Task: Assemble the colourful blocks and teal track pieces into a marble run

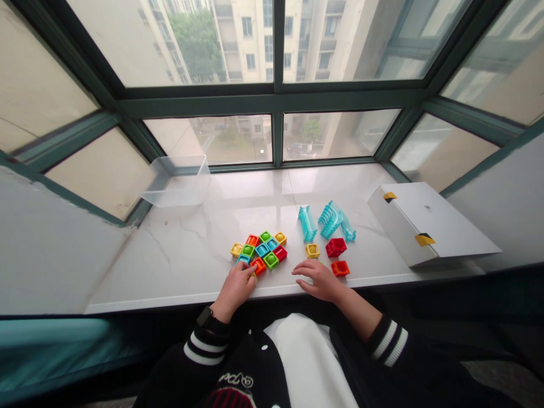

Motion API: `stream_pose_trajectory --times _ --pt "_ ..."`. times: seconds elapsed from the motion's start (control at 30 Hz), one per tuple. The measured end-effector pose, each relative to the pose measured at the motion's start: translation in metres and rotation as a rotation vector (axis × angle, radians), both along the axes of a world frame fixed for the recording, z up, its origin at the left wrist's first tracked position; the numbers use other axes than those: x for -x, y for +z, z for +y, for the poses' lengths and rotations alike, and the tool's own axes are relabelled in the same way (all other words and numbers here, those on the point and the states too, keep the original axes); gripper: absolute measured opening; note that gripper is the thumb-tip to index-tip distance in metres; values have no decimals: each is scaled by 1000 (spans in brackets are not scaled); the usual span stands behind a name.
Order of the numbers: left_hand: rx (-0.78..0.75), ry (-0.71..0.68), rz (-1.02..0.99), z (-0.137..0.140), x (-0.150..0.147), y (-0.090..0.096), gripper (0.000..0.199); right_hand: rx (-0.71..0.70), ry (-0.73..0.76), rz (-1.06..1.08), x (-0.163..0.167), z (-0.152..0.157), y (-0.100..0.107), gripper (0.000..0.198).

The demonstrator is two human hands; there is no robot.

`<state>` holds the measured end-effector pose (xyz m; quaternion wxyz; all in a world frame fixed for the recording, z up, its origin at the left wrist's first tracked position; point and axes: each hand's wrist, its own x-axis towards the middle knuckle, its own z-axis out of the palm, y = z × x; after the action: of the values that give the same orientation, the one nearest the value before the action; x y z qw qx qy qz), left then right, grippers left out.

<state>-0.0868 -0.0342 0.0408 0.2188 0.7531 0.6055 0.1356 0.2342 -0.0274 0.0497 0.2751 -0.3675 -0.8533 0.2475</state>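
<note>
My left hand (237,288) rests at the near edge of a cluster of colourful toy blocks, fingers closed around a mostly hidden yellow block (254,276). Touching or close to its fingertips are an orange block (258,266) and a blue block (243,259). Green blocks (271,260), a red block (280,253) and more yellow and blue ones lie side by side in the cluster. My right hand (317,280) hovers low over the sill with fingers apart, holding nothing. Just beyond it sits a yellow block (312,250); to its right are a red block (336,247) and an orange-red block (340,268).
Clear turquoise track pieces (306,224) and curved ones (330,220) lie behind the right-hand blocks. A transparent plastic tub (181,181) stands at the back left. To the right is a white box (429,224) with yellow-black tabs. Windows enclose the marble sill (178,277).
</note>
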Motion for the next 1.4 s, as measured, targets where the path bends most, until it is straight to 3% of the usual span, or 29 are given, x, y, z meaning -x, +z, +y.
stream_pose_trajectory --times 0.27,0.6,0.87,1.03,1.2,1.4 --pt "42 14 -78 2 2 0 40 -8 -5 9 0 0 -1 20" --pt "50 248 -393 2 3 23 40 -29 -4 11 2 -1 2 21" --pt "448 426 -1095 6 -27 31 40 -26 -10 31 5 -3 9 23" --pt "685 401 -1398 5 -51 42 45 -43 -69 49 11 -6 17 37" --pt "822 304 -1506 1 -72 45 43 -29 -90 110 19 -10 27 56" --pt "781 299 -1502 -4 -83 39 44 -9 -85 162 26 -12 30 63"
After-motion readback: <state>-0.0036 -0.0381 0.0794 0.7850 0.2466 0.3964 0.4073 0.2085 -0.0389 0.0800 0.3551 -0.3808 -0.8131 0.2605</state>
